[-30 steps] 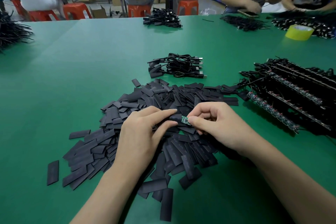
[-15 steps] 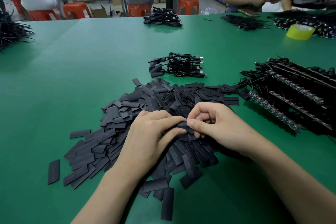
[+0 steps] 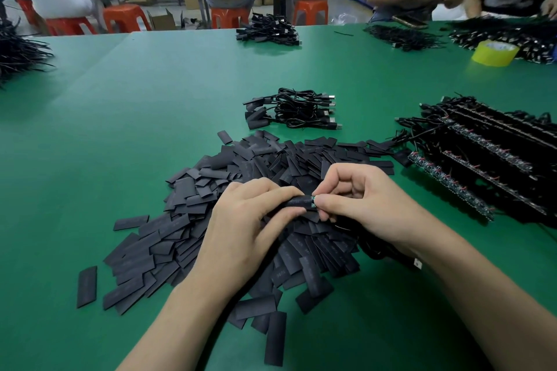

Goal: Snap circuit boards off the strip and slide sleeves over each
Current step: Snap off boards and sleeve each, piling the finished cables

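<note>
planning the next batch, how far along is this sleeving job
Done: a small bundle of sleeved cables lies beyond the sleeve pile. In hand: the left hand holds a sleeve, the right hand pinches the board, its green end showing at the sleeve's mouth. Left: several strips on the right and that big pile; most remains.

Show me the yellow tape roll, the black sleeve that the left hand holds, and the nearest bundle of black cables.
yellow tape roll (image 3: pixel 492 58): head view, outer side wall.
black sleeve (image 3: pixel 297 201): head view, middle of tube.
bundle of black cables (image 3: pixel 295 110): head view, coiled middle.
</note>
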